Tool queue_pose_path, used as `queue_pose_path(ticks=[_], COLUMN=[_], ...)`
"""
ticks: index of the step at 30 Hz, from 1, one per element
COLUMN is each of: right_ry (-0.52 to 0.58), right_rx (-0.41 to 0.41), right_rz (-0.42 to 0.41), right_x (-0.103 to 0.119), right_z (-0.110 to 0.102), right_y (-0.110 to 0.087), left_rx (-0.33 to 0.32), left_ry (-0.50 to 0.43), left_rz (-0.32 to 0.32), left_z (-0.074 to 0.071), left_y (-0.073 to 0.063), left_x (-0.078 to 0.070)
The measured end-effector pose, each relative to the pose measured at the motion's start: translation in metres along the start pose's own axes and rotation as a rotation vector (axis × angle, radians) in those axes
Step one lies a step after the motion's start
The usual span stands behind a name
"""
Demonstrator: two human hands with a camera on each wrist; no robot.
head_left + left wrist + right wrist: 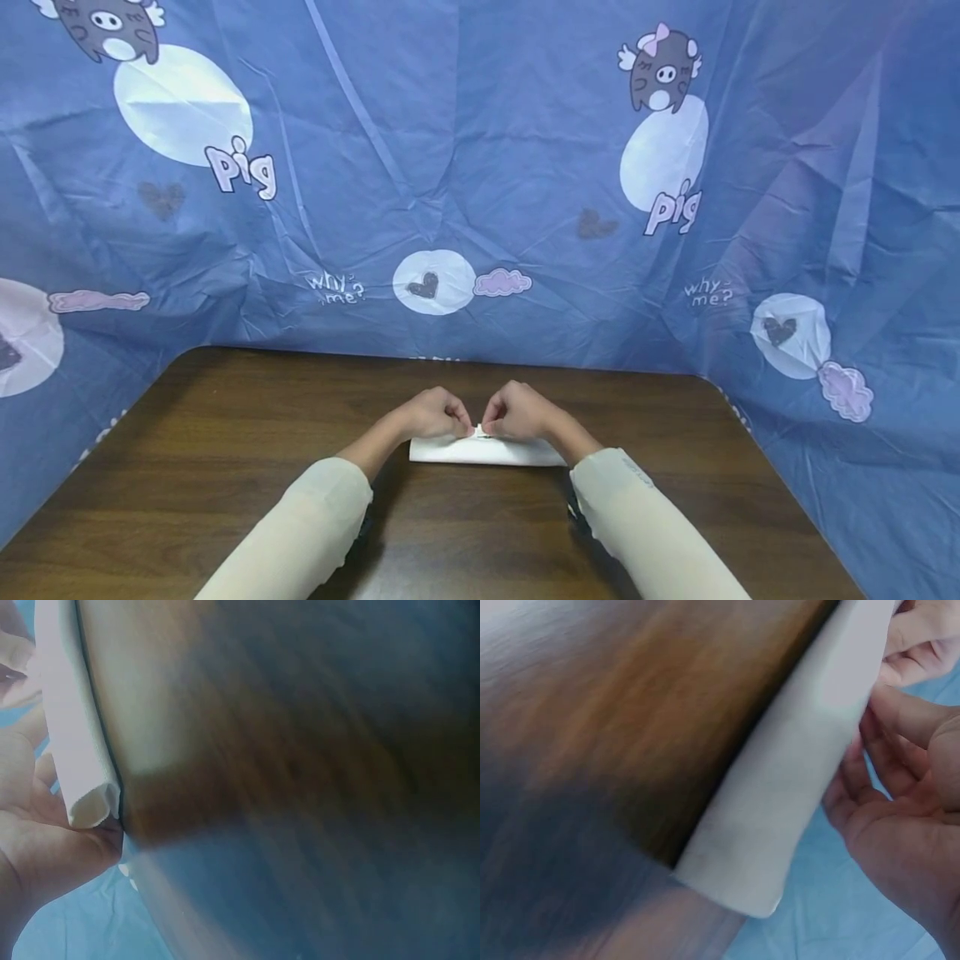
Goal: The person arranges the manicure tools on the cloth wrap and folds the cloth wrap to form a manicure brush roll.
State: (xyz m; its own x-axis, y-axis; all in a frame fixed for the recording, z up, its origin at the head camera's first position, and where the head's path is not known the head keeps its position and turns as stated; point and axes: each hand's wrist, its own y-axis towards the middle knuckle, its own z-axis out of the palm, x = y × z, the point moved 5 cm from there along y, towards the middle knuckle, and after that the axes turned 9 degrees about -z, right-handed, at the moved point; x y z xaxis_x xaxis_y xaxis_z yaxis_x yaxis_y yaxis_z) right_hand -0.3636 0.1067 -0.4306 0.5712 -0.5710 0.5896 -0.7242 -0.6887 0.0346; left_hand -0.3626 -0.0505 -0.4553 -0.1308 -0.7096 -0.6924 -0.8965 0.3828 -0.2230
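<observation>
A long white roll of what looks like cloth (pixel 487 452) lies crosswise on the brown table. Its left end, in the left wrist view, shows a hollow, curled opening (pixel 94 810). From the far side, my left hand (pixel 437 414) pinches at the middle of the roll's upper edge with thumb and fingertips. Close beside it, my right hand (pixel 522 411) pinches the same stretch, fingers bent. A small white bit (pixel 480 431) sticks up between the two sets of fingertips; what it is I cannot tell. In the right wrist view the roll's flattened right end (pixel 735 889) extends past the hand.
The wood-grain table (pixel 262 433) has rounded far corners. Behind it and along both sides hangs a creased blue sheet (pixel 480 183) printed with pigs, hearts and words. Pale sleeves (pixel 300 525) cover both forearms.
</observation>
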Motion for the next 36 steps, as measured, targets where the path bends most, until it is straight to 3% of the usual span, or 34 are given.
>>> queue_pose_path(ticks=[5, 9, 18, 31, 36], right_ry=[0.148, 0.147, 0.245, 0.167, 0.152], right_rx=[0.046, 0.055, 0.045, 0.041, 0.032], right_rz=[0.166, 0.305, 0.462, 0.46, 0.406], right_x=[-0.006, -0.012, -0.014, -0.012, -0.015], right_z=[-0.002, -0.004, -0.003, -0.002, -0.001], right_y=[0.005, 0.004, 0.006, 0.007, 0.001], left_rx=[-0.002, -0.005, -0.026, -0.036, -0.029], left_ry=[-0.016, -0.021, 0.014, 0.017, 0.03], left_rz=[0.0, 0.001, 0.033, 0.034, 0.028], left_z=[0.002, 0.002, -0.001, -0.001, 0.002], left_y=[0.001, 0.002, 0.0, 0.0, 0.001], left_x=[0.001, 0.002, -0.002, 0.002, 0.001])
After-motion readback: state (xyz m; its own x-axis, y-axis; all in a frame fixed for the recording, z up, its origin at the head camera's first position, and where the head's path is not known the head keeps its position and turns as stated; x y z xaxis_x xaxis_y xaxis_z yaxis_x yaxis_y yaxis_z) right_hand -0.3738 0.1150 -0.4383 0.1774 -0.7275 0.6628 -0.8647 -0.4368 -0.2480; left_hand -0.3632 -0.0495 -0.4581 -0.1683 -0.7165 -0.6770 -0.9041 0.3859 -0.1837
